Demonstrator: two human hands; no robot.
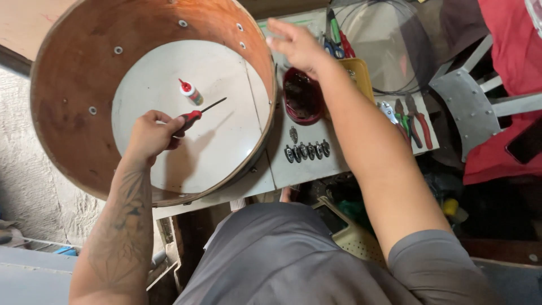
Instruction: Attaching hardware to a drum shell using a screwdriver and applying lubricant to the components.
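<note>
My left hand (149, 134) grips a red-and-black screwdriver (195, 116) inside a round wooden drum shell (62, 96), its tip pointing up and right over the white tabletop. A small glue bottle with a red cap (191, 92) stands just beyond the tip. My right hand (293, 45) reaches out past the shell's right rim, fingers spread, holding nothing, above a dark red bowl (303, 97). A row of several small metal lugs (306, 151) lies on the table below the bowl.
Pliers and cutters with red and green handles (409, 121) lie at the table's right end. Scissors (337, 42) and a yellow tray (361, 76) sit behind the bowl. A metal chair (466, 110) draped with red cloth stands at right. A perforated crate (350, 231) is by my lap.
</note>
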